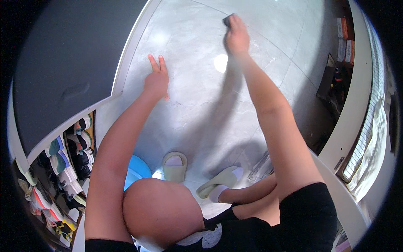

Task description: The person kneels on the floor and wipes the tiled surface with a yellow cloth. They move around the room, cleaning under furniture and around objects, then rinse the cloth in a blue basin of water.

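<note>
My right hand is stretched far forward over the grey marbled floor tiles. Its fingers are closed on a small dark block or pad, blurred and partly covered by the hand, so its exact kind is unclear. Nearer to me on the left, my left hand is palm down at the tiles, two fingers pointing forward and the thumb out to the side, with nothing in it. Below my arms, my feet wear white socks and pale green slides. A bright light reflection lies between the hands.
A dark panel with a white frame borders the left side. Beneath it, a rack holds several shoes. A blue plastic object is beside my knee. At right, a white-edged cabinet holds orange-and-white boxes and a dark bottle.
</note>
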Tool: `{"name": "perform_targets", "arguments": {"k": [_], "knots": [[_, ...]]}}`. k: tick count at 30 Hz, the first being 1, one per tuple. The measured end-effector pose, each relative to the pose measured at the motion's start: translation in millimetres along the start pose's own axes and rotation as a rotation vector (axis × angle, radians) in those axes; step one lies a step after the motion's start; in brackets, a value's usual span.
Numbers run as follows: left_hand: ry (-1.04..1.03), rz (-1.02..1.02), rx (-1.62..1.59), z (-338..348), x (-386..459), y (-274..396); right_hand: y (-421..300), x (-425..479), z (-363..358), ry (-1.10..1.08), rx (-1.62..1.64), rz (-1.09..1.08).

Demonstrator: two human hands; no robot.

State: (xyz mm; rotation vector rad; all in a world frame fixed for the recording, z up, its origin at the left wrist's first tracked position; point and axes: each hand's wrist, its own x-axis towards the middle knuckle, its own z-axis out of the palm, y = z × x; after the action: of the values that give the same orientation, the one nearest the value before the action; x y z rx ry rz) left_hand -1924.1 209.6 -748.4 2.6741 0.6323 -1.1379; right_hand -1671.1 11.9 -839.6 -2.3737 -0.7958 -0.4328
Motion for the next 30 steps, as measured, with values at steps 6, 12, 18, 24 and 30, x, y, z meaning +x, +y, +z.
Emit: {"name": "perform_targets", "arguments": {"k": [6, 12, 18, 24, 30], "knots": [[0.026, 0.004, -0.013, 3.8, 2.9, -1.7, -94.5, -62.6, -3.1, -0.353, 0.244, -0.217], [0.083, 0.025, -0.041, 8.7, 1.2, -7.7, -158.9, -170.7, -58.4, -0.637, 0.505, -0.400], [0.083, 0.028, -0.058, 6.1, 3.2, -2.5, -155.2, -189.2, -101.8, -0.706, 0.676, -0.115], [0.068, -0.001, -0.076, 12.0, 2.7, -12.6, -63.5, -101.3, -105.3, -0.233, 0.405, 0.377], [0.016, -0.001, -0.024, 0.1, 0.6, -2.0, 37.6, -68.2, -74.9, 0.057, -0.069, 0.375]]}}
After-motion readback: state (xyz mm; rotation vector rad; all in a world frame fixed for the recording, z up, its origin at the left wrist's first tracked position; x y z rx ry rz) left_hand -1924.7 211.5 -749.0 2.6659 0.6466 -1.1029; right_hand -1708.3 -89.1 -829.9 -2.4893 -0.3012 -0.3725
